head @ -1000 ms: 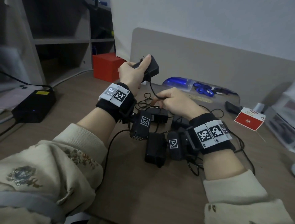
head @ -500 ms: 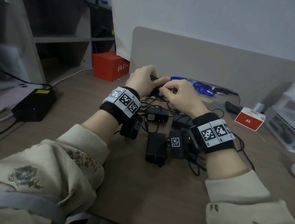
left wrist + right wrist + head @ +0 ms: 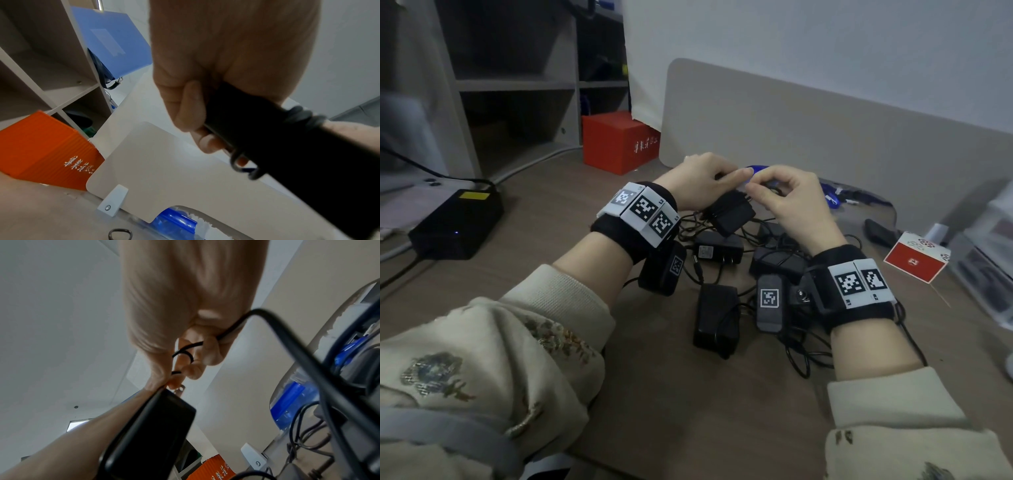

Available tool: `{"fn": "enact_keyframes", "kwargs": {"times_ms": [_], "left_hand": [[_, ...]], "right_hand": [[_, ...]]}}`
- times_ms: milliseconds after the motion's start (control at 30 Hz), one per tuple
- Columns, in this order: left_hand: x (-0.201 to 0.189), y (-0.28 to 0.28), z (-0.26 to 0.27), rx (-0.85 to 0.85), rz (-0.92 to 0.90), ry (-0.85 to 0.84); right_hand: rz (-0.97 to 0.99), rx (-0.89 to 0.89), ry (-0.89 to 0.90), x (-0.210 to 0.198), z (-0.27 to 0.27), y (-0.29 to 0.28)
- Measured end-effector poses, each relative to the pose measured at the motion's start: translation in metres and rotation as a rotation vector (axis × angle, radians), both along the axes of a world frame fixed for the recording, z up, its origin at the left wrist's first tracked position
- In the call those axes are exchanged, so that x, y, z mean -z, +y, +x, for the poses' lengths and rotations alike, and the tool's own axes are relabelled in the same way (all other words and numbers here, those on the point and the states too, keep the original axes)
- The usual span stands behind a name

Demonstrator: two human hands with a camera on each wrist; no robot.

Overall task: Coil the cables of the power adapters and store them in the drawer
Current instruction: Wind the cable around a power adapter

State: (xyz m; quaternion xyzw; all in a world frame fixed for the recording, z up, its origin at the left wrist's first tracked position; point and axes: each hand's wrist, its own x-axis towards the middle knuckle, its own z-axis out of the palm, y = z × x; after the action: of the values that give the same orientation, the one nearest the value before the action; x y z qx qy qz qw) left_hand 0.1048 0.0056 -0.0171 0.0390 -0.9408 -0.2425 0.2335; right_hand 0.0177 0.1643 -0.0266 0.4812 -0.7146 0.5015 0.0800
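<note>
My left hand [image 3: 705, 181] grips a black power adapter [image 3: 729, 214] above the desk, with several turns of its thin cable wound round the body. In the left wrist view the fingers [image 3: 191, 104] curl round the adapter [image 3: 287, 146]. My right hand [image 3: 787, 197] pinches the loose black cable [image 3: 232, 327] just right of the adapter [image 3: 156, 426]. Several more black adapters [image 3: 717, 315] lie under my wrists in a tangle of cables [image 3: 801, 356]. No drawer shows in any view.
A red box [image 3: 619, 140] stands at the back left by a grey divider panel [image 3: 825, 137]. A black device [image 3: 457, 222] sits at far left. A small red-and-white box [image 3: 916, 262] lies at right, blue items [image 3: 832, 195] behind the hands.
My left hand lowered the adapter from a raised position down toward the desk. My right hand came up to meet it, and cable turns now lie round the adapter.
</note>
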Motion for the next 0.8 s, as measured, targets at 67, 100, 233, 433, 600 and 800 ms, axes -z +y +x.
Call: {"fn": "enact_keyframes", "kwargs": {"times_ms": [67,100,233,433,600,800], "left_hand": [[-0.002,0.000,0.001,0.039,0.018,0.008],[-0.003,-0.001,0.002,0.057,0.038,0.020],[-0.005,-0.002,0.005,0.112,0.096,0.066],[-0.009,0.003,0.012,0.225,0.217,0.124],[-0.012,0.009,0.018,0.279,0.283,0.145],[-0.014,0.014,0.022,0.326,0.438,0.174]], "right_hand": [[-0.026,-0.004,-0.031,0.001,-0.001,-0.001],[-0.046,-0.008,-0.058,0.001,-0.001,-0.001],[-0.093,-0.042,-0.165,0.000,-0.001,0.000],[-0.209,-0.195,-0.458,-0.002,0.003,0.001],[-0.230,-0.280,-0.513,-0.003,0.004,0.002],[-0.290,-0.377,-0.641,-0.006,0.016,-0.002]]}}
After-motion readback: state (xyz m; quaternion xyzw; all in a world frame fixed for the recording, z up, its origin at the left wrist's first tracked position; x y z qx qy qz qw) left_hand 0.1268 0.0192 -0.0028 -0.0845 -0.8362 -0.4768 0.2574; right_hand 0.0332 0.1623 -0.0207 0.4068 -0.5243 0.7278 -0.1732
